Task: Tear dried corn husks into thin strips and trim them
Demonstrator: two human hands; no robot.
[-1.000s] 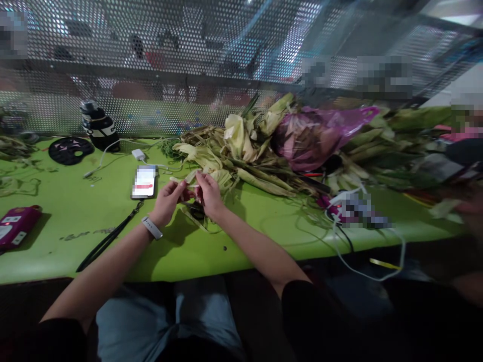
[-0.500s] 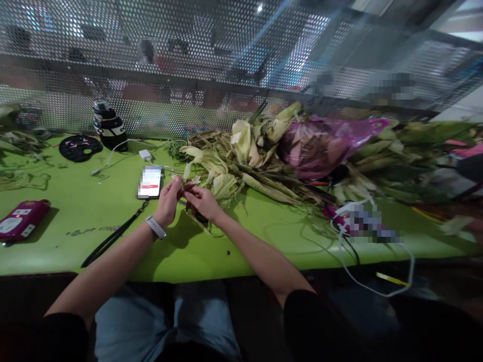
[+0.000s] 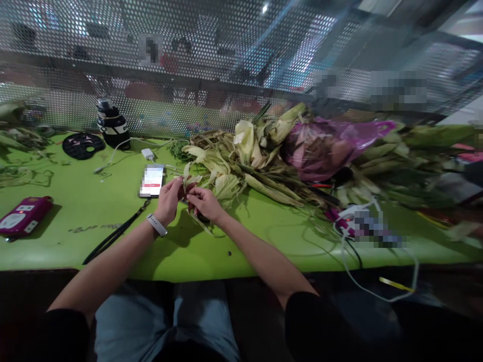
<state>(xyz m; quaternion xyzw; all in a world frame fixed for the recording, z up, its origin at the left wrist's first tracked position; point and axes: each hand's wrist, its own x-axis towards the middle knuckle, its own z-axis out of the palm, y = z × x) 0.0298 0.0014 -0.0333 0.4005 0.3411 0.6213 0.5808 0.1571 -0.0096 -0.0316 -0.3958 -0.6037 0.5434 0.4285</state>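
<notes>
Over a green table (image 3: 211, 261), both hands are working a pale corn-husk strip at the fingertips.
A heap of corn husks (image 3: 271, 190) is lying beyond and rightward of the fingers, with a pink plastic bag (image 3: 320, 151) resting farther right; the left hand (image 3: 169, 198) is pinching the corn-husk strip (image 3: 191, 179), fingertips nearly together, and the right hand (image 3: 206, 202) is curling its fingers close against them, apparently pinching the lower part, though the exact contact is hidden; a smartphone (image 3: 153, 181) is lying just left of the fingers. The step seems to be fine two-handed handling, calling for a light, steady pinch.
</notes>
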